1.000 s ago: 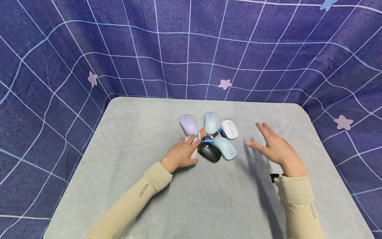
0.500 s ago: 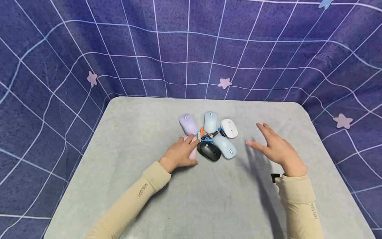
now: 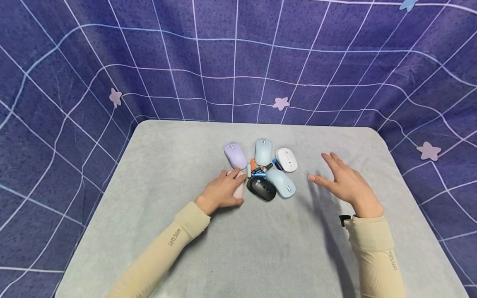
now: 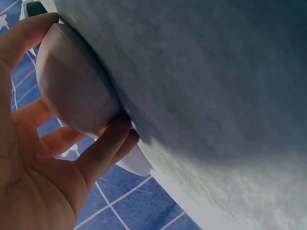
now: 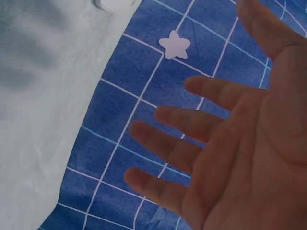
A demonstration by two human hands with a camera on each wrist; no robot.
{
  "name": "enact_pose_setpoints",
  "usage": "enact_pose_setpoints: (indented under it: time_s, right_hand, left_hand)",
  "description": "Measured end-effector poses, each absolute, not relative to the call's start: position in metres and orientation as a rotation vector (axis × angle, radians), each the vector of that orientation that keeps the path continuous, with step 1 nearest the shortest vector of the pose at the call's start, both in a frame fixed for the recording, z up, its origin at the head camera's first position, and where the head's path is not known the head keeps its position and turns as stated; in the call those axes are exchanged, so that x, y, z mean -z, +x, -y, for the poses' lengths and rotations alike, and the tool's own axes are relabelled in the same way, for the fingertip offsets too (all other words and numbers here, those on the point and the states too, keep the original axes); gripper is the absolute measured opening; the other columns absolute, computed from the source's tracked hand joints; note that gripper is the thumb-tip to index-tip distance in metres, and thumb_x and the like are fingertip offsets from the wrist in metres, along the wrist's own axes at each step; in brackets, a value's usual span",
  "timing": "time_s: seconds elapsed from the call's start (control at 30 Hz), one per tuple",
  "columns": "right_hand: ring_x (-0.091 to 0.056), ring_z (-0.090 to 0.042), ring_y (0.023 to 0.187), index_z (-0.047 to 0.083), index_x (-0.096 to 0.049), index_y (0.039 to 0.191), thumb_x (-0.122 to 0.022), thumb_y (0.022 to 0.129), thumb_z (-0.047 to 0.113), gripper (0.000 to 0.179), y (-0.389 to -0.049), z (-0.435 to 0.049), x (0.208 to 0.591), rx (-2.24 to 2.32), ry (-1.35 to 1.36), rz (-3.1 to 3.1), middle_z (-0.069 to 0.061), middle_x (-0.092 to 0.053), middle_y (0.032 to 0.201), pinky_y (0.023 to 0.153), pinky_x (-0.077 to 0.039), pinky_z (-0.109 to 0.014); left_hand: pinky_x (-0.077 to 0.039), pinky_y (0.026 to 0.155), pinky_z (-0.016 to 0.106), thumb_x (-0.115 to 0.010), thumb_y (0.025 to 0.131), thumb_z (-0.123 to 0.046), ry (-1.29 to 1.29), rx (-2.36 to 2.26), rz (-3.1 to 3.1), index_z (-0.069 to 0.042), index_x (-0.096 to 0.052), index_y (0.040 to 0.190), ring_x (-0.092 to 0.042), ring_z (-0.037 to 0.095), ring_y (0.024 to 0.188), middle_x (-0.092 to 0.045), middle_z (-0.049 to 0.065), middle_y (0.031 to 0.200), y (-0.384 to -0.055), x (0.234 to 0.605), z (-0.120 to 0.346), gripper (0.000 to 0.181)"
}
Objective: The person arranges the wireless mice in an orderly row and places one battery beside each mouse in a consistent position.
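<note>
My left hand (image 3: 220, 192) grips a pale pink computer mouse (image 3: 238, 190) on the table. In the left wrist view the thumb sits at one end of this mouse (image 4: 74, 79) and the other fingers curl at its far end. Beside it, to the right, lies a black mouse (image 3: 262, 188). A purple mouse (image 3: 235, 156) is just beyond my fingertips. My right hand (image 3: 346, 184) hovers over the right side of the table, fingers spread, holding nothing. The nearest things to it are a light blue mouse (image 3: 282, 183) and a white mouse (image 3: 286, 160).
Another light blue mouse (image 3: 263, 152) stands at the back of the cluster. Small items lie among the mice, including an orange one (image 3: 252, 164), a blue one (image 3: 258, 175) and black ones. A purple gridded curtain (image 3: 216, 58) surrounds the grey table (image 3: 167, 157).
My left hand has drawn slightly left with the pink mouse, widening the gap to the black mouse. The right hand stays nearly still.
</note>
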State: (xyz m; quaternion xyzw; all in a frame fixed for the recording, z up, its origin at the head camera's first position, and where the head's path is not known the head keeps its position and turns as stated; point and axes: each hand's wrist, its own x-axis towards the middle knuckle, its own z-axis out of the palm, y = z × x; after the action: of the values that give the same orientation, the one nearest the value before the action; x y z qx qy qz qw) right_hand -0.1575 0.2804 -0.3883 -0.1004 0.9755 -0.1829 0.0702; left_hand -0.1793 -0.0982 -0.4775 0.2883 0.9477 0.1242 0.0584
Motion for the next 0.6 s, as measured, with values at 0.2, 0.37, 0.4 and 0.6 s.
enact_pose_setpoints:
  time_s: [0.2, 0.37, 0.4, 0.6]
  right_hand:
    - [-0.039, -0.062, 0.144, 0.004, -0.034, 0.166, -0.069, 0.093, 0.069, 0.104, -0.161, -0.281, 0.393, 0.501, -0.332, -2.981, -0.035, -0.028, 0.168, 0.113, -0.036, -0.073]
    - [-0.039, -0.062, 0.144, 0.003, -0.036, 0.165, -0.069, 0.094, 0.068, 0.102, -0.162, -0.281, 0.396, 0.483, -0.352, -3.012, -0.037, -0.030, 0.166, 0.114, -0.036, -0.072]
    - [-0.039, -0.062, 0.144, 0.003, -0.036, 0.165, -0.068, 0.094, 0.069, 0.102, -0.163, -0.281, 0.397, 0.480, -0.353, -3.012, -0.036, -0.030, 0.166, 0.114, -0.035, -0.072]
    - [-0.036, -0.061, 0.147, 0.004, -0.035, 0.166, -0.065, 0.095, 0.070, 0.101, -0.164, -0.279, 0.399, 0.482, -0.345, -2.989, -0.035, -0.028, 0.168, 0.115, -0.033, -0.073]
  left_hand:
    - [-0.059, 0.087, 0.053, -0.084, 0.084, -0.040, 0.816, -0.371, -2.874, -0.013, -0.052, 0.158, -0.057, 0.044, 0.123, -0.048, 0.014, 0.161, -0.184, 0.473, 0.108, 0.085]
    - [-0.059, 0.087, 0.055, -0.083, 0.082, -0.038, 0.792, -0.380, -2.894, -0.012, -0.052, 0.158, -0.056, 0.046, 0.124, -0.046, 0.017, 0.162, -0.192, 0.468, 0.118, 0.085]
    - [-0.059, 0.087, 0.055, -0.082, 0.082, -0.038, 0.787, -0.376, -2.897, -0.012, -0.053, 0.157, -0.056, 0.046, 0.123, -0.047, 0.018, 0.161, -0.193, 0.467, 0.121, 0.084]
    - [-0.059, 0.085, 0.056, -0.082, 0.082, -0.037, 0.732, -0.386, -2.931, -0.010, -0.054, 0.156, -0.057, 0.047, 0.118, -0.051, 0.019, 0.156, -0.202, 0.457, 0.141, 0.084]
